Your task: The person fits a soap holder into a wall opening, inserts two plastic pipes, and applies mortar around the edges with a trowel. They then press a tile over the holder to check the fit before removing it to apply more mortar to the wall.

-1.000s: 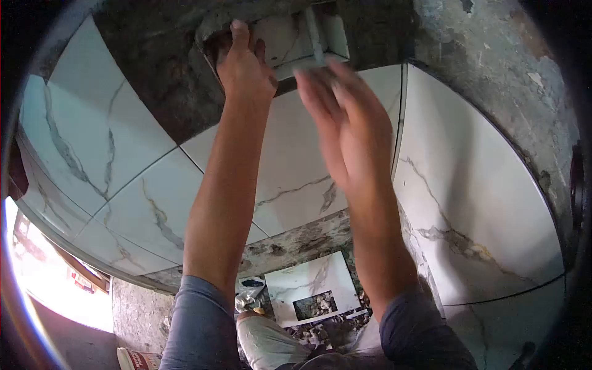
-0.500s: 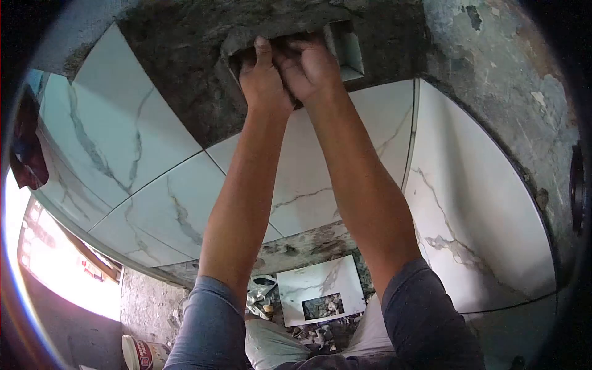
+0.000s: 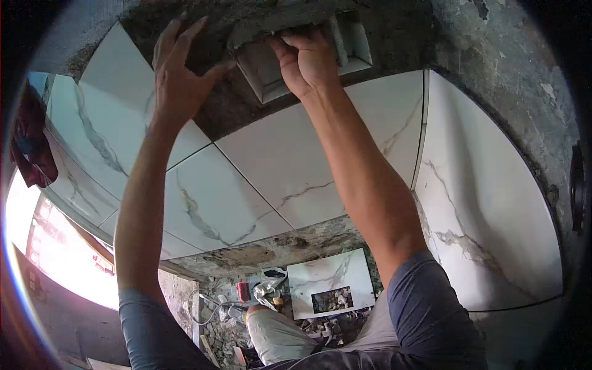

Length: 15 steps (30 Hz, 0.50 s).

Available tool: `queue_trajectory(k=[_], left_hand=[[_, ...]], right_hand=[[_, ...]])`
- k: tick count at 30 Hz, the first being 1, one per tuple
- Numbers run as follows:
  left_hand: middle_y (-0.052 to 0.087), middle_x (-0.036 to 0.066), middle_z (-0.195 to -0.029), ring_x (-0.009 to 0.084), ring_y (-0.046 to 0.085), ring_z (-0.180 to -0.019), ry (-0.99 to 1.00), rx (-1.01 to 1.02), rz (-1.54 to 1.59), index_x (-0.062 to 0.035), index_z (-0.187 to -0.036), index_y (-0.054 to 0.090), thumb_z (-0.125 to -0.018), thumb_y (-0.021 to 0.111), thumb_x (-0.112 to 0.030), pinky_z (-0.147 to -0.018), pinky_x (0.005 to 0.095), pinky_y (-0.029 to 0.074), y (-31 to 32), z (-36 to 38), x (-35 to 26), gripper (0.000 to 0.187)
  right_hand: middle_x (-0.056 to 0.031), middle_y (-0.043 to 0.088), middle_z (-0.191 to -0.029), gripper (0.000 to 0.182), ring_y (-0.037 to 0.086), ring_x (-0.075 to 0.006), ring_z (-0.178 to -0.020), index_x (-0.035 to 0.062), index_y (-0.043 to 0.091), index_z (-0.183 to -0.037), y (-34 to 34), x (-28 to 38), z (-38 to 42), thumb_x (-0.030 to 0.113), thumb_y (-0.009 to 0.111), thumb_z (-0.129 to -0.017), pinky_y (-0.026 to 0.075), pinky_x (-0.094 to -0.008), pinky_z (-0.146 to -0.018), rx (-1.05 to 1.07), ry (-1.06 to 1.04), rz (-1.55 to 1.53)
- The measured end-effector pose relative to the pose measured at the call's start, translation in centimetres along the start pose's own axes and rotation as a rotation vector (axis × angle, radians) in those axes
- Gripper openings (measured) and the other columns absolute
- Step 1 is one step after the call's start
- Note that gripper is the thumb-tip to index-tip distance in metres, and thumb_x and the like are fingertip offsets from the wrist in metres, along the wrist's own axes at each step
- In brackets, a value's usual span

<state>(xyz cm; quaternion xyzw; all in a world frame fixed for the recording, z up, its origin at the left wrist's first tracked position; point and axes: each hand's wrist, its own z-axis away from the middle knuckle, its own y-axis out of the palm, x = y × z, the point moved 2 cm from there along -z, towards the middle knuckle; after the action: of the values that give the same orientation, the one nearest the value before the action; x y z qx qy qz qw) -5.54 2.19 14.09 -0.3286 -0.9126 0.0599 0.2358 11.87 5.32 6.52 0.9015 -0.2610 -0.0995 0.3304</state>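
My left hand [image 3: 179,77] is raised at the dark cement wall [image 3: 213,117], its fingers spread and nothing held. Just right of it, a recess lined with pale tile pieces [image 3: 271,83] opens in the wall. My right hand [image 3: 314,68] reaches into this recess, fingers curled together near its upper cement edge. Shadow hides the fingertips, and I cannot make out what they grip. Beside that hand, a narrower tile-lined compartment [image 3: 354,43] forms the right part of the recess.
White marble-patterned wall tiles [image 3: 296,154] run below the recess and onto the right wall. A tile with a rectangular cutout [image 3: 330,271] lies on the rubble floor between my legs. Near it are a red object [image 3: 243,291] and a hose or cable [image 3: 203,314].
My left hand has left the recess, moving left and opening its fingers. The right hand stays inside it. The view has shifted slightly, showing more of the rubble floor.
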Motion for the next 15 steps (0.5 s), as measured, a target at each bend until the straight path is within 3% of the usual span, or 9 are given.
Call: queue_trajectory(k=[1, 2, 4, 7, 8, 10, 15], left_hand=[[0.047, 0.014, -0.131, 0.0284, 0.043, -0.121, 0.063, -0.068, 0.068, -0.0108, -0.098, 0.068, -0.065, 0.08, -0.025, -0.1, 0.0422, 0.036, 0.3, -0.4, 0.4, 0.038], [0.047, 0.014, -0.131, 0.0284, 0.043, -0.121, 0.062, -0.073, 0.07, -0.0108, -0.098, 0.068, -0.065, 0.08, -0.025, -0.1, 0.0422, 0.036, 0.5, -0.9, 1.0, 0.038], [0.038, 0.014, -0.14, 0.033, 0.034, -0.131, 0.262, 0.094, 0.142, -0.0236, -0.131, 0.049, -0.069, 0.079, -0.036, -0.108, 0.0487, 0.028, 0.9, -1.6, 1.9, 0.069], [0.037, 0.013, -0.14, 0.0341, 0.031, -0.132, 0.33, 0.133, 0.036, -0.0155, -0.119, 0.057, -0.067, 0.08, -0.035, -0.11, 0.0481, 0.022, 1.4, -1.9, 2.5, 0.061], [0.037, 0.013, -0.14, 0.0341, 0.031, -0.132, 0.325, 0.134, 0.037, -0.0155, -0.119, 0.057, -0.067, 0.08, -0.035, -0.11, 0.0481, 0.022, 1.1, -1.9, 2.3, 0.061], [0.036, 0.015, -0.143, 0.0319, 0.025, -0.136, 0.232, 0.253, 0.043, -0.0051, -0.12, 0.058, -0.082, 0.064, -0.046, -0.112, 0.0499, 0.015, 0.8, -2.3, 2.0, 0.055], [0.033, 0.014, -0.144, 0.0327, 0.021, -0.137, 0.218, 0.264, 0.072, -0.0132, -0.12, 0.059, -0.079, 0.07, -0.04, -0.111, 0.0548, 0.015, 1.0, -2.2, 2.6, 0.05]], right_hand=[[-0.0053, 0.048, -0.124, 0.051, 0.047, -0.0223, -0.116, 0.0101, 0.044, -0.126, -0.1, -0.2, 0.0, -0.011, 0.045, -0.079, 0.042, -0.0445, -0.103, -0.015, -0.015, 0.006], [-0.0053, 0.048, -0.124, 0.051, 0.047, -0.0223, -0.116, 0.0101, 0.044, -0.126, -0.2, -0.3, 0.0, -0.011, 0.045, -0.079, 0.042, -0.0445, -0.103, -0.012, -0.015, 0.01], [-0.0067, 0.047, -0.125, 0.045, 0.045, -0.0235, -0.118, 0.0101, 0.042, -0.127, -0.5, -0.5, 0.0, -0.005, 0.045, -0.085, 0.041, -0.0447, -0.103, -0.004, -0.009, 0.056], [-0.0083, 0.047, -0.126, 0.047, 0.046, -0.0259, -0.117, 0.0125, 0.042, -0.129, -0.6, -1.0, 0.2, -0.002, 0.045, -0.085, 0.042, -0.0504, -0.1, -0.041, 0.014, -0.023], [-0.0083, 0.047, -0.126, 0.047, 0.046, -0.0259, -0.117, 0.0125, 0.042, -0.129, -0.5, -0.9, 0.4, -0.002, 0.045, -0.085, 0.042, -0.0504, -0.1, -0.043, 0.018, -0.021], [-0.0087, 0.046, -0.128, 0.042, 0.044, -0.0269, -0.119, 0.0123, 0.041, -0.131, -0.1, -0.7, 0.5, 0.005, 0.043, -0.089, 0.04, -0.052, -0.102, 0.05, -0.006, -0.111], [-0.0087, 0.045, -0.129, 0.038, 0.043, -0.0277, -0.12, 0.0132, 0.041, -0.131, 0.0, -1.6, 0.8, 0.009, 0.038, -0.094, 0.038, -0.054, -0.103, -0.028, -0.023, -0.138]])
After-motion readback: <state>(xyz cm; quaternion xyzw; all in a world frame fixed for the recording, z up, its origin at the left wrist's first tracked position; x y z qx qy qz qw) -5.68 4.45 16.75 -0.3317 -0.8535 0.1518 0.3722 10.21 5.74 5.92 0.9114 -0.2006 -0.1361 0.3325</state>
